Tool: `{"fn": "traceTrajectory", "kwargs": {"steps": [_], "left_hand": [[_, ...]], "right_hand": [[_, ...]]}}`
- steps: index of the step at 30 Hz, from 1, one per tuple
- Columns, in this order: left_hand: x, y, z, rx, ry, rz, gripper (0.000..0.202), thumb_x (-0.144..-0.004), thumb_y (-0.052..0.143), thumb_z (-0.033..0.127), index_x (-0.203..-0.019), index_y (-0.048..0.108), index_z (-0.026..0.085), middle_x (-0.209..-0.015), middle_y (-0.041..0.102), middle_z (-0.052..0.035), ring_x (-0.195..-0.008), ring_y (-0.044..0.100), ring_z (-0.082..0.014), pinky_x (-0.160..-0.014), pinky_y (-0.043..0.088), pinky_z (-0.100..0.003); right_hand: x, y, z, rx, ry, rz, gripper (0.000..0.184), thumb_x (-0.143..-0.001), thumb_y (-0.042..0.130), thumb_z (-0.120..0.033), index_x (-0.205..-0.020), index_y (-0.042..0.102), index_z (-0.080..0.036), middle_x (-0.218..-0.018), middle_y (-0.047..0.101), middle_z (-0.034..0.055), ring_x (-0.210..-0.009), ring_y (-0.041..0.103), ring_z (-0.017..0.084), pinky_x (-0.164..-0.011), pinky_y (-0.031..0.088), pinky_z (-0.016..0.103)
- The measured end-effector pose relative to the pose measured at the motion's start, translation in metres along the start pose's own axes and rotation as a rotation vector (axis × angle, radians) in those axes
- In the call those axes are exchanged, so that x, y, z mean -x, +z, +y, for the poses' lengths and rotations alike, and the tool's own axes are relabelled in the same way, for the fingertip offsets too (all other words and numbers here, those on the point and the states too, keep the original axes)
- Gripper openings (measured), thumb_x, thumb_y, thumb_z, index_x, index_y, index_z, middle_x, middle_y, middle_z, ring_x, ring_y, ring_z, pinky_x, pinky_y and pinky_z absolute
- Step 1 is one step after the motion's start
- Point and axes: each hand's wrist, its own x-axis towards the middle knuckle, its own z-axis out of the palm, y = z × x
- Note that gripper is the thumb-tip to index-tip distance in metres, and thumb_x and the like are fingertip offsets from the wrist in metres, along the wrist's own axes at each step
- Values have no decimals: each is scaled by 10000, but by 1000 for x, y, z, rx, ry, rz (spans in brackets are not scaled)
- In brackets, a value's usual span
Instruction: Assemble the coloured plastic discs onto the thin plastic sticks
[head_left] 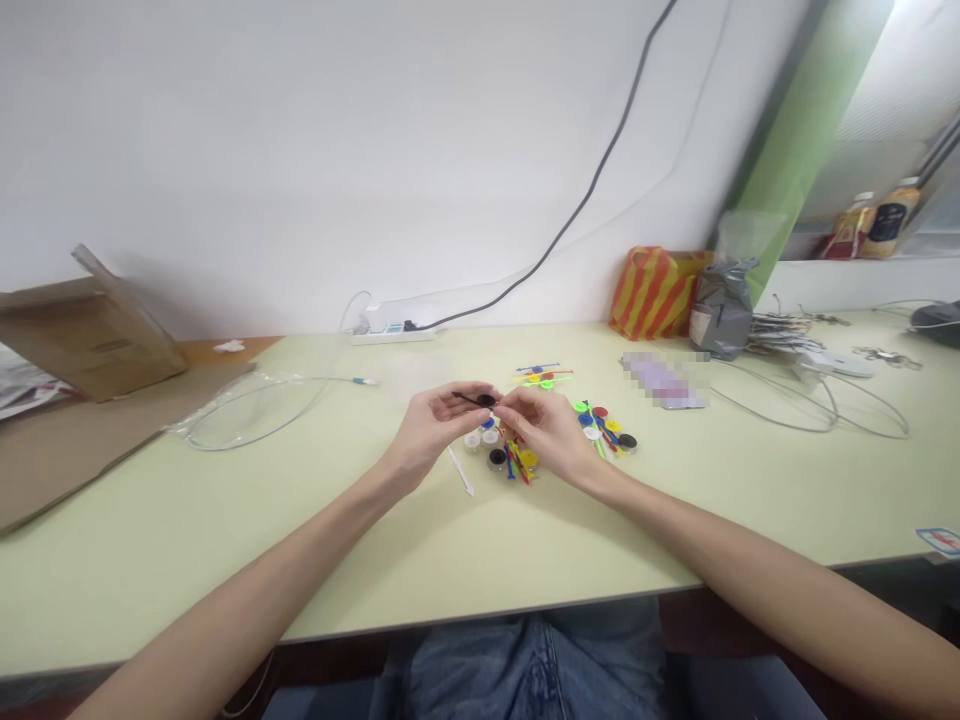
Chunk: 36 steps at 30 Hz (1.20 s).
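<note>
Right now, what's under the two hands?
Below the left hand and right hand lie coloured plastic discs and sticks. Whatever is right under the palms is hidden.

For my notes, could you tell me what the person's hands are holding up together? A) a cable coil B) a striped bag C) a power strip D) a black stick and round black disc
D: the left hand and right hand pinch the black stick and round black disc.
</note>
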Motion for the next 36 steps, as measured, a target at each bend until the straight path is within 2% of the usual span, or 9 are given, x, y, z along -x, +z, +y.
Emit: {"fn": "traceTrajectory", "kwargs": {"steps": [6, 9, 14, 17, 21, 26, 30, 36], "left_hand": [[-2, 1, -2, -114, -17, 109, 370, -667, 886, 373, -922, 740, 148, -921, 756, -83, -847, 722, -214, -813, 588, -339], [-3, 0, -4, -174, 2, 129, 370, -667, 882, 391, -901, 732, 148, -862, 749, -75, -795, 719, -208, -753, 589, -326], [-2, -1, -2, -301, 97, 135, 291, -724, 843, 367, -897, 733, 162, -894, 746, -64, -808, 712, -189, -732, 583, -291], [-1, -1, 2, -375, 150, 144, 260, -761, 813, 366, -908, 733, 167, -876, 741, -53, -707, 691, -157, -659, 577, -273], [1, 0, 6, -373, 146, 152, 262, -776, 797, 382, -901, 717, 165, -879, 727, -44, -514, 610, -100, -504, 536, -251], [3, -1, 8, -343, 104, 135, 272, -772, 798, 396, -905, 723, 171, -942, 724, -57, -476, 576, -84, -418, 474, -234], [3, -1, 6, -328, 74, 106, 301, -758, 809, 423, -893, 721, 169, -956, 737, -70, -463, 563, -89, -408, 466, -243], [4, 0, 4, -270, 37, -2, 336, -759, 811, 439, -757, 609, 171, -623, 665, -9, -490, 587, -130, -477, 486, -247]], "right_hand": [[1, -2, -3, 131, -62, -41, 210, -965, 580, -337, -846, 667, -188, -718, 679, 15, -638, 633, 141, -574, 465, 245], [2, -3, -5, 224, -105, -59, 151, -961, 577, -264, -868, 675, -195, -755, 698, 14, -695, 642, 143, -599, 468, 241], [2, -4, -3, 304, -138, -93, 113, -949, 561, -184, -931, 670, -204, -824, 718, 16, -760, 661, 154, -690, 490, 270], [2, -5, -2, 362, -178, -84, 104, -942, 563, -172, -951, 659, -210, -883, 722, 27, -820, 659, 171, -760, 488, 302], [1, -5, -1, 420, -206, -81, 87, -943, 571, -179, -961, 647, -215, -891, 717, 32, -861, 635, 187, -794, 471, 320], [3, -5, -2, 420, -205, -74, 71, -959, 557, -197, -982, 618, -227, -905, 710, 31, -883, 629, 191, -804, 462, 320], [5, -3, -5, 405, -198, -47, 97, -960, 582, -251, -1056, 571, -243, -866, 690, 18, -844, 626, 192, -789, 465, 321], [5, -2, -5, 446, -262, -18, 78, -949, 565, -195, -1012, 587, -237, -889, 680, 43, -879, 613, 204, -798, 466, 330]]}}
